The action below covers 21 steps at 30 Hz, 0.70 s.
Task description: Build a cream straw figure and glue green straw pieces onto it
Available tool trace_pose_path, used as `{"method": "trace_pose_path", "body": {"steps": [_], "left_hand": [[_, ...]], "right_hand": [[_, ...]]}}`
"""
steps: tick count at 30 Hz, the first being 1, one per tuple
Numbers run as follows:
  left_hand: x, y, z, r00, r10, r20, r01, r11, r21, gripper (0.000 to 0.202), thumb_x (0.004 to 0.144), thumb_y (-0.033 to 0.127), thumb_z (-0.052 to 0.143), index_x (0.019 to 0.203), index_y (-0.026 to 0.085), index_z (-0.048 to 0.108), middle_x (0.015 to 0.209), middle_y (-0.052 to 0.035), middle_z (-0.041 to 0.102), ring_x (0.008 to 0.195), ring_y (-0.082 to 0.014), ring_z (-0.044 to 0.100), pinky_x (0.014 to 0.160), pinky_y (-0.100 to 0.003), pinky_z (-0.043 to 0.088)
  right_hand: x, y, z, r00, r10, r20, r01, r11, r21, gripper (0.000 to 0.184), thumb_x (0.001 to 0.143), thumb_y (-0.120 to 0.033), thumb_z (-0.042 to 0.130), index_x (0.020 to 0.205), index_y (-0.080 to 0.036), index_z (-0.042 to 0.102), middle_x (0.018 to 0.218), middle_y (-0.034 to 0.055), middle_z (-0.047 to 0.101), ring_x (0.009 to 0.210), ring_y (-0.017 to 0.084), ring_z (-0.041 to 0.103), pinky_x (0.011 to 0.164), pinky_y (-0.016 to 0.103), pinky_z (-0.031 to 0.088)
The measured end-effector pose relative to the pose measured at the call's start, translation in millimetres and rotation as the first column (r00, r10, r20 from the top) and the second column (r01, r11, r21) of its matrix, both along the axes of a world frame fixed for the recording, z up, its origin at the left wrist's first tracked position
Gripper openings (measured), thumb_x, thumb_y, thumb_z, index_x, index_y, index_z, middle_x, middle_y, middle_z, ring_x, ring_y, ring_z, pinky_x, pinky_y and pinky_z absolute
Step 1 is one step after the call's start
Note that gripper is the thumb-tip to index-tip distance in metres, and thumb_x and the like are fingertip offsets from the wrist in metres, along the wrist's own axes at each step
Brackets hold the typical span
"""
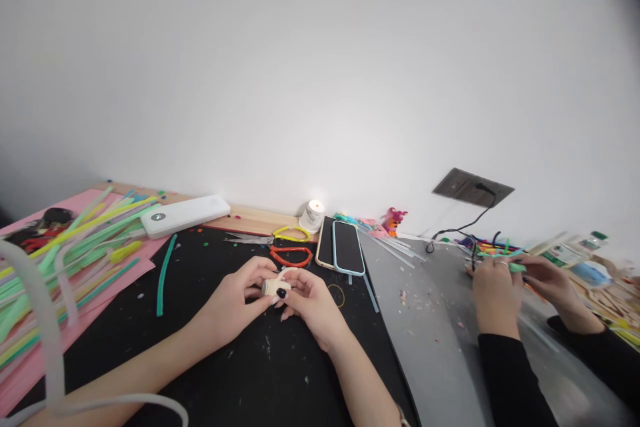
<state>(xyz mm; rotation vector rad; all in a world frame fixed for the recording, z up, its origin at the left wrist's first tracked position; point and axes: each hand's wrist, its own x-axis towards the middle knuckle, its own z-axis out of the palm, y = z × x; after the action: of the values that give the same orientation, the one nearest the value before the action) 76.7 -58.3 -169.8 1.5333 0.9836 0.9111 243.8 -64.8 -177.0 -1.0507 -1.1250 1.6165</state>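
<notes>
Above the black mat (220, 360), my two hands meet around a small cream roll that looks like wound pipe cleaner (273, 287). My left hand (243, 297) pinches its left side. The fingers of my right hand (313, 303) are closed on its right side, and a short end sticks up between them. A small dark spot shows by my right thumb; I cannot tell what it is. Just beyond the hands lie scissors (293, 257) with red and yellow handles, blades pointing left. One teal pipe cleaner (164, 277) rests on the mat to the left.
Many coloured pipe cleaners (100, 247) cover pink paper at left, beside a white power bank (185, 215). A lit candle (315, 213) and phones (349, 248) stand near the wall. At right, another person's hands (500, 293) hold something green. A cable (465, 223) hangs from the socket.
</notes>
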Motion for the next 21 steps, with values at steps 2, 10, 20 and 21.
{"method": "trace_pose_path", "body": {"steps": [2, 10, 20, 21], "left_hand": [[0.0, -0.2, -0.3, 1.0, 0.013, -0.027, -0.013, 1.0, 0.022, 0.026, 0.075, 0.019, 0.058, 0.099, 0.02, 0.048, 0.095, -0.0041, 0.068, 0.093, -0.0207, 0.066, 0.082, -0.035, 0.054], [-0.8, 2.2, -4.8, 0.992, 0.038, -0.119, -0.024, 0.993, 0.111, 0.031, 0.076, 0.017, 0.056, 0.107, 0.02, 0.054, 0.104, -0.0034, 0.068, 0.101, -0.0201, 0.064, 0.089, -0.035, 0.053], [-3.6, 4.8, -12.4, 0.988, 0.027, -0.154, -0.005, 0.99, 0.142, 0.036, 0.075, 0.016, 0.056, 0.111, 0.018, 0.059, 0.114, -0.0053, 0.067, 0.103, -0.0208, 0.064, 0.09, -0.033, 0.053], [-3.5, 4.7, -12.9, 0.988, 0.03, -0.153, -0.008, 0.99, 0.144, 0.037, 0.075, 0.016, 0.056, 0.112, 0.017, 0.059, 0.115, -0.0055, 0.067, 0.104, -0.0211, 0.063, 0.09, -0.033, 0.052]], "right_hand": [[-0.2, 0.2, -2.5, 0.999, -0.009, -0.045, 0.008, 1.0, -0.021, 0.038, 0.062, -0.028, 0.078, 0.093, -0.012, 0.062, 0.078, 0.002, 0.063, 0.063, 0.011, 0.061, 0.055, 0.022, 0.051], [-0.3, -1.9, 1.1, 0.997, -0.039, -0.073, 0.029, 0.991, -0.134, 0.04, 0.057, -0.026, 0.082, 0.091, -0.011, 0.069, 0.08, 0.0039, 0.069, 0.07, 0.012, 0.065, 0.069, 0.023, 0.052], [0.3, -4.0, 5.1, 0.995, -0.084, -0.051, 0.075, 0.985, -0.157, 0.036, 0.052, -0.026, 0.085, 0.083, -0.012, 0.071, 0.078, 0.0033, 0.071, 0.071, 0.013, 0.065, 0.073, 0.026, 0.05], [0.3, -3.6, 4.5, 0.994, -0.089, -0.057, 0.079, 0.984, -0.157, 0.036, 0.051, -0.025, 0.085, 0.082, -0.012, 0.07, 0.077, 0.0032, 0.071, 0.071, 0.013, 0.065, 0.074, 0.026, 0.05]]}}
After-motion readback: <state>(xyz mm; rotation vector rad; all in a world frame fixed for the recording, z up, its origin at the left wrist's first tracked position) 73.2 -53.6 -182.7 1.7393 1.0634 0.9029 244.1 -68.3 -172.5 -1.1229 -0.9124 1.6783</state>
